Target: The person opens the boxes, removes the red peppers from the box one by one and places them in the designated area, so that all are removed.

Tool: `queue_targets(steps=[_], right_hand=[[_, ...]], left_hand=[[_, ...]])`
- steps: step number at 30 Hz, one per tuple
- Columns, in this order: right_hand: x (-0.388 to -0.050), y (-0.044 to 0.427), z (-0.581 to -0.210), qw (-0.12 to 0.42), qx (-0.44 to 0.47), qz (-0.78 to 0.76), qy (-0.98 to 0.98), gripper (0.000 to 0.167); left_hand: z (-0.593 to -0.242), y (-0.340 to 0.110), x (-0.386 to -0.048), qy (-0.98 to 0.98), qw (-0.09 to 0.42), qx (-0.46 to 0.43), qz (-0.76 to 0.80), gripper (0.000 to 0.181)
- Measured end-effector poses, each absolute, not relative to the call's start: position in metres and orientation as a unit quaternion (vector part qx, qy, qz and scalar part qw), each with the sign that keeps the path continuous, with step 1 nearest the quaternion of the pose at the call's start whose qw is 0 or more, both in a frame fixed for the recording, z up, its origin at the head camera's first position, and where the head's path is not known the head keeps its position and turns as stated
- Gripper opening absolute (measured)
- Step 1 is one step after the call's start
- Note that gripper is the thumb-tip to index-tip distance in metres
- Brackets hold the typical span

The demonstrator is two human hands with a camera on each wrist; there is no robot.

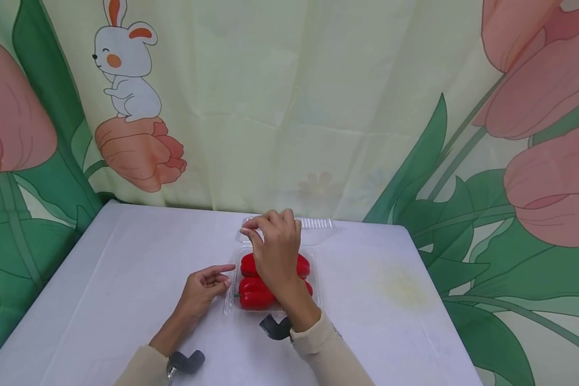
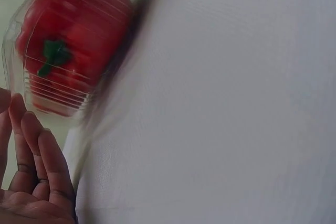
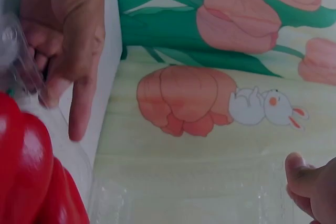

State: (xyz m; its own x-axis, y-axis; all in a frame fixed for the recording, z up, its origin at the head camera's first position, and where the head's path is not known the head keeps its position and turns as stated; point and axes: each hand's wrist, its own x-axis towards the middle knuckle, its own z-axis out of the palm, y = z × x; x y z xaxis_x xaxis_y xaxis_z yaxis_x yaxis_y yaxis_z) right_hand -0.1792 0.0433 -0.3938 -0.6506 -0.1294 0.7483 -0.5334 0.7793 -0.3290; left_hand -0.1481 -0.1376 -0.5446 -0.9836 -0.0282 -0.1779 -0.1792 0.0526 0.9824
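A clear plastic clamshell container (image 1: 228, 305) on the table holds red bell peppers (image 1: 255, 300), one with a green stem (image 2: 55, 53). Its clear lid (image 1: 316, 223) stands raised at the far side, hinged back. At the container's left side my left hand (image 1: 200, 292) pinches the rim between thumb and fingers, the index finger stretched out along it. My right hand (image 1: 276, 249) is over the peppers, fingers bent, pinching the lid's edge; the clear plastic is faint there. In the right wrist view, part of the right hand (image 3: 314, 190) shows at the lower right.
A white cloth (image 1: 140, 268) covers the table. Behind it hangs a curtain (image 1: 280, 107) printed with tulips and a rabbit. Black wrist mounts (image 1: 188, 363) sit at both cuffs, the right one (image 1: 275, 328) close to the container's front edge.
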Motion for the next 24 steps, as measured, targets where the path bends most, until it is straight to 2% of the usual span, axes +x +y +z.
queue_targets(steps=[10, 24], right_hand=[[-0.205, 0.060, -0.388, 0.384, 0.197, 0.262, -0.863, 0.020], [-0.224, 0.097, -0.392, 0.407, 0.197, 0.263, -0.852, 0.021]], left_hand=[[-0.544, -0.138, -0.147, 0.722, 0.055, -0.065, 0.687, 0.038], [-0.547, -0.137, -0.147, 0.719, 0.055, -0.064, 0.689, 0.039]])
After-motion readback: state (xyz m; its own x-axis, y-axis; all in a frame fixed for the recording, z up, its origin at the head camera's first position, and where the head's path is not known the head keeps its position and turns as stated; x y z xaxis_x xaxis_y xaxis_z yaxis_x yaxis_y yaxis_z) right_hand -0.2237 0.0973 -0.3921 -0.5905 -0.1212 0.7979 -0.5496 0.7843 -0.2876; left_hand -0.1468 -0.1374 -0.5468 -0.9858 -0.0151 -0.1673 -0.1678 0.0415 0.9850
